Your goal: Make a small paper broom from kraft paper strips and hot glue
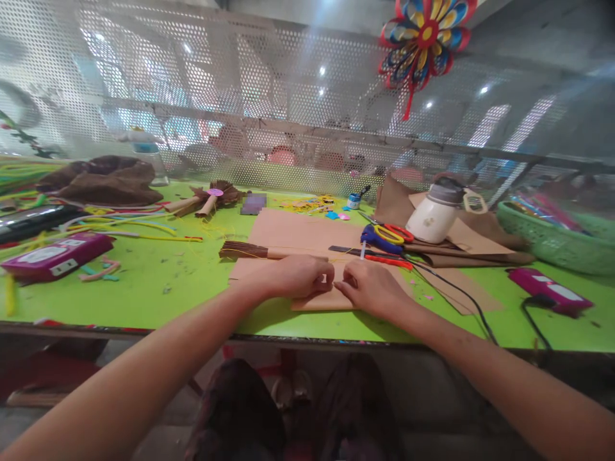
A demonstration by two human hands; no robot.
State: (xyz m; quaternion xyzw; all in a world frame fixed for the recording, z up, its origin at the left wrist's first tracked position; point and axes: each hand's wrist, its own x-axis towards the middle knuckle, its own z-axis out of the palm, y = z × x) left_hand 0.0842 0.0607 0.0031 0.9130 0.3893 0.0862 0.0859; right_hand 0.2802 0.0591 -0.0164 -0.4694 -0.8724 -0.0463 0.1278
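Both hands meet over tan paper (288, 225) on the green table, near its front edge. My left hand (305, 275) is closed with curled fingers at the folded front part of the paper; what it pinches is too small to make out. My right hand (368, 285) faces it a short gap away, thumb and fingers pinched together, its hold also unclear. Thin yellow thread runs above the hands. A brown fringed bundle (244, 250) with a tan wrap lies just behind my left hand. Behind my right hand is a blue glue gun (379, 238) with a white stick.
Yellow and red scissors (390, 234) lie beside a white bottle (431, 214) and brown paper. At the right are a green basket (552, 237) and a purple box (550, 289) with a black cord. Another purple box (57, 256), pipe cleaners and brown cloth (103, 180) occupy the left.
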